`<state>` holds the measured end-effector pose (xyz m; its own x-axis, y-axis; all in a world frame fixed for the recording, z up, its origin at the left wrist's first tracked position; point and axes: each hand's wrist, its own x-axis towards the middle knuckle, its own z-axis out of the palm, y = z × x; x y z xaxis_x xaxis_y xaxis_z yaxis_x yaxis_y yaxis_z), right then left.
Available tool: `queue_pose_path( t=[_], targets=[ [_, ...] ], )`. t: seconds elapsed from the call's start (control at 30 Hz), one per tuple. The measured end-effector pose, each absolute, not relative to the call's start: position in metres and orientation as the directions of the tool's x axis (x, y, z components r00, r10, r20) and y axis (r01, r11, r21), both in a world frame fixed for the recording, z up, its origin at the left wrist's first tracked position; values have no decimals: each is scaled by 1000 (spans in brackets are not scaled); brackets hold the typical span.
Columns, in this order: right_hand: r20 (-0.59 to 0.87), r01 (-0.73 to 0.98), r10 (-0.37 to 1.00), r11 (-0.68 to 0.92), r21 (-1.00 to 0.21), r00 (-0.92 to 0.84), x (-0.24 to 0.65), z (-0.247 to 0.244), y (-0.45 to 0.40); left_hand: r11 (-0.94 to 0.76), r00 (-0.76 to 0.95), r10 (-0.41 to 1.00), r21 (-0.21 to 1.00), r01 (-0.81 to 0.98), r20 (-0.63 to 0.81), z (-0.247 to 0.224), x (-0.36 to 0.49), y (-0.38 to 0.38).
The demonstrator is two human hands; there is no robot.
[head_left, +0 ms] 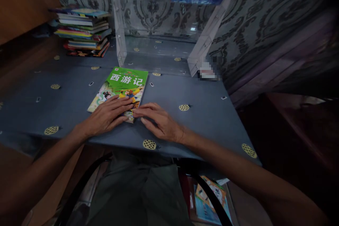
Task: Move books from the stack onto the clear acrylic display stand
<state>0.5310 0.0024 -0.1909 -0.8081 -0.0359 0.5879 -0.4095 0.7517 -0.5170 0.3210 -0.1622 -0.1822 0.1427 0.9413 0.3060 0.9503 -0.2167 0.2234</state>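
Both arms show bare: the left forearm (58,157) is lean and tapers to a narrow wrist, and the right forearm (225,157) is likewise lean, thickening toward the elbow. The left hand (107,114) has long, slender fingers (120,104); the right hand (160,122) is similarly slim, with fine creases where it meets the wrist. Below the desk's (169,86) near edge, a dark grey-green garment (137,190) covers the lap, its plain cloth loosely folded and deeply shadowed near that edge; its cut cannot be told.
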Motion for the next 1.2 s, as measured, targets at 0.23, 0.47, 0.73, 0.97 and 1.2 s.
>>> queue_pose_path(
  t=[0.23,0.47,0.73,0.97,1.2],
  targets=[
    [547,-442,-201,825,-353,-812,529,-192,0,-246,148,922,247,937,358,-188,319,-161],
    [549,-454,-274,863,-222,-790,528,-189,-6,-233,126,926,275,933,356,-187,320,-162],
    [469,-317,-49,799,-511,-882,527,-185,1,-85,14,980,350,933,201,-177,319,-162],
    [352,-12,202,853,-521,-914,492,-183,32,202,-250,960,304,931,129,-179,277,-146],
    [297,149,322,862,-485,-899,475,-187,25,370,-512,848,533,761,141,-178,261,-126]
  ],
)
